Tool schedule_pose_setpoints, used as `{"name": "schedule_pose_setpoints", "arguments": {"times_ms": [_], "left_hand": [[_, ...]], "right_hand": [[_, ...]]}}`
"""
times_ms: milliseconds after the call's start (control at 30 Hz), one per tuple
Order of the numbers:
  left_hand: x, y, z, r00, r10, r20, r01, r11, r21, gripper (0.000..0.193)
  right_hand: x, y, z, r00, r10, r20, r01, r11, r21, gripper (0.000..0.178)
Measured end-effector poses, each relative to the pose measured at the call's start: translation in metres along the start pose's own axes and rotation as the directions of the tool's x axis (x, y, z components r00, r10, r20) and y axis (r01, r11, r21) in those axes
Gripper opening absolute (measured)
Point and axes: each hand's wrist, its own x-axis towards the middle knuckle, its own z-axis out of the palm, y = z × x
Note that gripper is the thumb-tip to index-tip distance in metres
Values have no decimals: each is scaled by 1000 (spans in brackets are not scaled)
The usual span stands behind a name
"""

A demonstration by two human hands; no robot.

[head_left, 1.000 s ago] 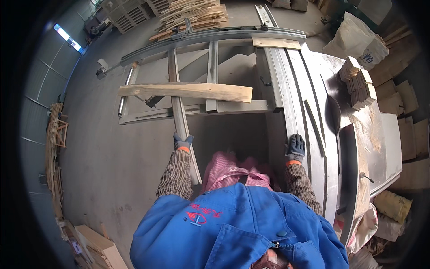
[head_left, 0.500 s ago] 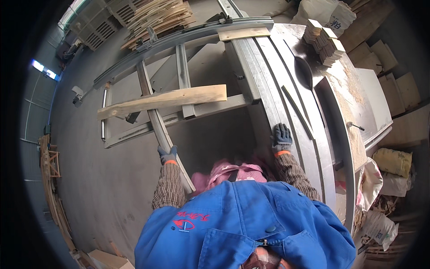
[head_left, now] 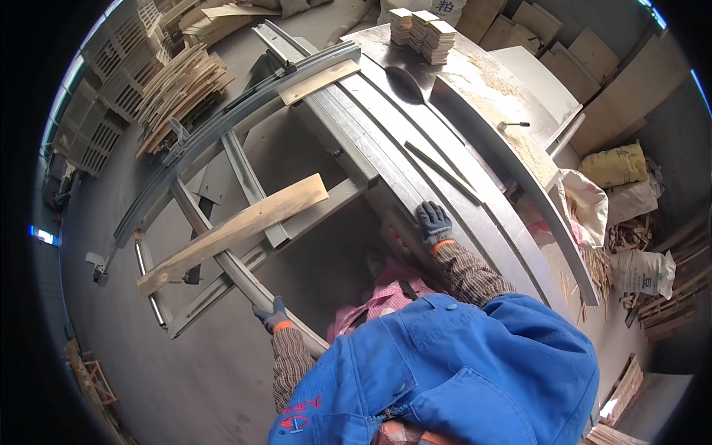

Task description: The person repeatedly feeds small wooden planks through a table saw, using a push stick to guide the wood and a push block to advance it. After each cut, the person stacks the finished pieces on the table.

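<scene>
My left hand [head_left: 272,314], in a grey-blue work glove with an orange cuff, is closed round a long metal bar [head_left: 239,276] of the sliding frame of a panel saw. My right hand [head_left: 434,221], gloved alike, lies with fingers stretched out on the edge of the long metal sliding table [head_left: 386,159]. Across the frame's bars rests a long wooden board [head_left: 245,228], tapering toward its near end; neither hand touches it. A shorter wood piece [head_left: 320,81] lies at the far end of the table, beside the fence rail [head_left: 237,96].
A dark narrow strip [head_left: 443,172] lies on the sliding table. Stacked small wooden blocks [head_left: 426,37] stand on the sawdust-covered saw top. Long wood slats [head_left: 182,96] are piled at far left. Filled sacks [head_left: 615,165] and wood scraps are at right.
The view has turned, so the machine and board appear more tilted and further left. Both hands keep about the same places on the bar and table.
</scene>
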Motion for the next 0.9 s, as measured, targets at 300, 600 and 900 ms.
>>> {"name": "schedule_pose_setpoints", "arguments": {"times_ms": [300, 600, 900], "left_hand": [[-70, -49, -6, 998, -69, -3, 68, 987, 142, 98], [-151, -84, -45, 988, -151, 44, 138, 966, 218, 101], [-232, -136, -54, 988, -80, -129, 142, 794, 591, 97]], "right_hand": [[-75, 21, -51, 1000, 28, -4, -28, 998, 51, 59], [-122, 50, -128, 980, 139, 143, -173, 950, 260, 46], [-168, 182, -175, 862, 504, -56, -502, 864, 52, 54]]}}
